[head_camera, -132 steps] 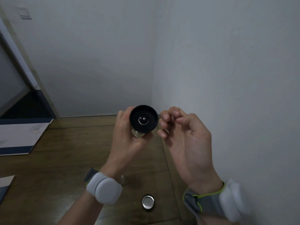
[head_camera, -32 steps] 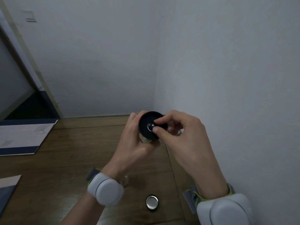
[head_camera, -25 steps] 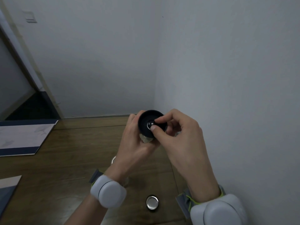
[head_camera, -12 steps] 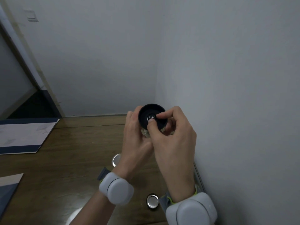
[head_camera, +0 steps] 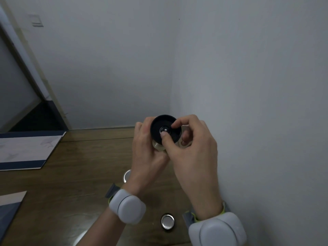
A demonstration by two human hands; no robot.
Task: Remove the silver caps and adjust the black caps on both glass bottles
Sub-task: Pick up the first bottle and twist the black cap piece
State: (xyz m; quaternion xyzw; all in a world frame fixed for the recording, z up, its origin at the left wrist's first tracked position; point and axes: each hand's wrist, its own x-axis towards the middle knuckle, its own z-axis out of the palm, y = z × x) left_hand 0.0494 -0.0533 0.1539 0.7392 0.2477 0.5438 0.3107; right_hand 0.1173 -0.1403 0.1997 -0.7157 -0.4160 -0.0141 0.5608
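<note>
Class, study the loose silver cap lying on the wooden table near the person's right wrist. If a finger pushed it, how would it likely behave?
The silver cap looks small and thin, so probably light. It lies flat on the wooden table, so it would likely slide rather than roll. Its shiny finish suggests a slippery pinch.

Brown wooden table (head_camera: pixel 74 174), pushed into a corner of pale walls.

Wood-grain top with a seam running parallel to the far edge. Lying flat at the left, a white sheet with a dark blue border (head_camera: pixel 26 150); nearer, at the left edge, a corner of a second white and blue sheet (head_camera: pixel 8 206). Resting on the wood toward the near right, a round silver cap (head_camera: pixel 167 222), shiny hollow side up. Further in, a second silver round piece (head_camera: pixel 126 175), mostly hidden behind a wrist, so no telling exactly what. At the near edge, a pale glare patch (head_camera: pixel 79 239).
</note>
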